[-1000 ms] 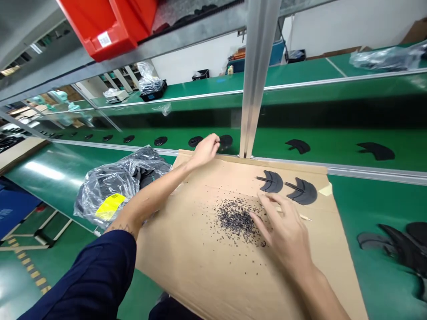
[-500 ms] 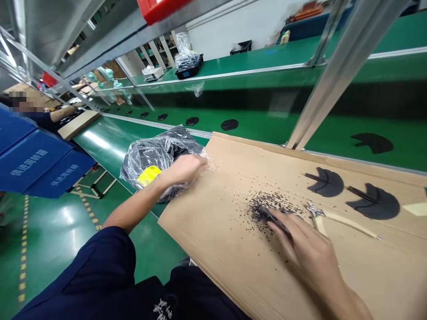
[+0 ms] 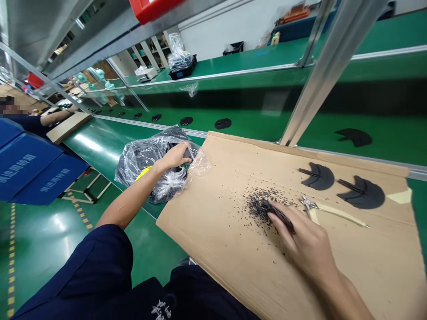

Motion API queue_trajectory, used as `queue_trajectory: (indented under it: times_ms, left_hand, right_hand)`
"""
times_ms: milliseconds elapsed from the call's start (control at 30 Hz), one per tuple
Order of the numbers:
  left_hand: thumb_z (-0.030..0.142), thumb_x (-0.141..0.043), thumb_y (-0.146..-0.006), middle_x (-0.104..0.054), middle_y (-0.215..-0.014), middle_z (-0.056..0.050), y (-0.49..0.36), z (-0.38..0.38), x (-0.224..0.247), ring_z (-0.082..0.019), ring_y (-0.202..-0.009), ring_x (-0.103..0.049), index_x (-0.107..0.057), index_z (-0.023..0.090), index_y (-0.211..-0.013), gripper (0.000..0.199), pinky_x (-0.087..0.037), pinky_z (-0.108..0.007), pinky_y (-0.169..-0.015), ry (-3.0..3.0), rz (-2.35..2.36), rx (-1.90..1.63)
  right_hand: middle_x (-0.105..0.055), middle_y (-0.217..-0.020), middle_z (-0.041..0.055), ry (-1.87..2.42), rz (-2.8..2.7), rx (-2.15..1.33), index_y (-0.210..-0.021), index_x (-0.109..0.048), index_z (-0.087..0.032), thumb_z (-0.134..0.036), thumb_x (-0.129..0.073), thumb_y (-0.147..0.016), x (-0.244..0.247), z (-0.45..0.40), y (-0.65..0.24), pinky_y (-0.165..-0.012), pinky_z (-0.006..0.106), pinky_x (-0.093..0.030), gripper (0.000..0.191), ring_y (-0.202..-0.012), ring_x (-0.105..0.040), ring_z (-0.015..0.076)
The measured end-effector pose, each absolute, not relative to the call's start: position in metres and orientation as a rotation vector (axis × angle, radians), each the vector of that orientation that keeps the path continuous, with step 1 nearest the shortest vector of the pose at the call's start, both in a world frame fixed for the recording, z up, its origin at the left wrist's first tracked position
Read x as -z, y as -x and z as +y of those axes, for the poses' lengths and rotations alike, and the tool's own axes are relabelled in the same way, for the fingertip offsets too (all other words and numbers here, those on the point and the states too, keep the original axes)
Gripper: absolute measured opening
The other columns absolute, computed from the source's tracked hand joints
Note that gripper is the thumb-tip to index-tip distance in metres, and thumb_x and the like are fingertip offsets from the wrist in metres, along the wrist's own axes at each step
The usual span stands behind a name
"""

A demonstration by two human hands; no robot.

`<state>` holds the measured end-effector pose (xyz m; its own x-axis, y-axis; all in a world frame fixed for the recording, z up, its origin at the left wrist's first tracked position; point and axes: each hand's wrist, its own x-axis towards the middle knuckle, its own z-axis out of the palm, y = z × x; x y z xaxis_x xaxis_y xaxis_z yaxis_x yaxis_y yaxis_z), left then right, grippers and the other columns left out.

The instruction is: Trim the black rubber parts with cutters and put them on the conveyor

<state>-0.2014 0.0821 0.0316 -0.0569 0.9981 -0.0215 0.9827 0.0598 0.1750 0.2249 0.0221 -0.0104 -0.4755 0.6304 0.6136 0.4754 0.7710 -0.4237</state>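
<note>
My left hand (image 3: 176, 156) reaches into the opening of a clear plastic bag (image 3: 136, 153) filled with black parts. Its thumb and fingers close on a flat black part (image 3: 188, 153) at the opening. On the right, my right hand (image 3: 305, 233) grips a narrow dark piece (image 3: 282, 217), mostly covered by the fingers, with its tip over a heap of tiny black bits (image 3: 258, 202). Just beyond that hand lie nippers with cream handles (image 3: 340, 213). Two black fan-shaped parts with stems (image 3: 320, 176) (image 3: 363, 192) rest behind the nippers.
A cardboard sheet (image 3: 213, 231) covers the bench in front of me. Behind it, a row of black parts (image 3: 223, 123) lies along the green surface. A metal post (image 3: 313, 84) rises at the cardboard's far edge. Blue boxes (image 3: 40, 169) and a co-worker's arm (image 3: 56, 116) are at left.
My left hand has moved back from the bag's near right side into its opening, and the plastic has shifted. My right hand stays over the black bits. The view has shifted slightly.
</note>
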Motion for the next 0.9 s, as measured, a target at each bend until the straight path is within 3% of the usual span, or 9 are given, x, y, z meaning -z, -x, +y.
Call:
queue_trajectory:
  times_ms: [167, 333, 433, 567, 767, 900]
  left_hand:
    - [0.024, -0.067, -0.081, -0.072, -0.091, -0.008, 0.206, 0.054, -0.051, -0.027, -0.089, -0.070, -0.062, 0.018, -0.107, 0.028, -0.054, -0.037, -0.085, -1.968, 2.287, -0.357]
    - [0.045, -0.060, -0.091, -0.065, -0.073, -0.001, 0.171, 0.036, -0.062, -0.011, -0.049, -0.057, -0.061, 0.017, -0.101, 0.029, -0.048, -0.025, -0.053, -1.828, 1.983, -0.828]
    - [0.045, -0.073, -0.086, -0.067, -0.078, -0.002, 0.127, 0.031, -0.056, -0.013, -0.063, -0.065, -0.060, 0.017, -0.093, 0.031, -0.055, -0.025, -0.062, -1.668, 1.500, -1.232]
    - [0.039, -0.077, -0.086, -0.070, -0.103, -0.009, 0.065, 0.028, -0.039, -0.018, -0.098, -0.069, -0.063, 0.017, -0.094, 0.028, -0.057, -0.029, -0.085, -1.586, 1.066, -1.343]
    - [0.034, -0.077, -0.087, -0.065, -0.096, -0.005, 0.008, 0.019, -0.011, -0.015, -0.097, -0.064, -0.063, 0.018, -0.095, 0.023, -0.054, -0.027, -0.088, -1.525, 0.903, -1.321]
    - [0.029, -0.080, -0.084, -0.065, -0.114, -0.007, -0.004, 0.012, 0.003, -0.013, -0.096, -0.065, -0.062, 0.019, -0.117, 0.039, -0.055, -0.024, -0.083, -1.514, 0.996, -1.270]
  right_hand:
    - [-0.078, -0.105, 0.0079, 1.064, -1.929, -0.709, -0.115, -0.072, -0.024, -0.041, -0.058, -0.098, 0.005, 0.019, -0.221, -0.083, 0.038, -0.060, 0.028, -0.092, -0.074, 0.0256]
    - [-0.076, -0.115, 0.0100, 1.259, -1.497, -1.454, -0.122, -0.073, -0.024, -0.060, -0.066, -0.087, -0.005, 0.019, -0.218, -0.060, 0.031, -0.059, 0.050, -0.091, -0.071, 0.0254]
    - [-0.076, -0.103, 0.0079, 1.271, -1.310, -1.677, -0.121, -0.073, -0.024, -0.059, -0.076, -0.079, -0.010, 0.020, -0.217, -0.056, 0.031, -0.055, 0.055, -0.070, -0.065, 0.0183]
    - [-0.073, -0.090, 0.0032, 1.208, -1.150, -1.809, -0.115, -0.075, -0.024, -0.053, -0.084, -0.072, -0.011, 0.018, -0.216, -0.054, 0.029, -0.052, 0.052, -0.058, -0.057, 0.0119]
    - [-0.074, -0.089, 0.0023, 1.124, -1.096, -1.893, -0.111, -0.075, -0.023, -0.049, -0.084, -0.074, -0.009, 0.011, -0.214, -0.056, 0.025, -0.052, 0.046, -0.068, -0.061, 0.0125]
    - [-0.077, -0.100, 0.0054, 1.101, -1.126, -1.898, -0.113, -0.075, -0.021, -0.049, -0.084, -0.074, -0.007, 0.009, -0.215, -0.071, 0.030, -0.058, 0.049, -0.081, -0.068, 0.0165]
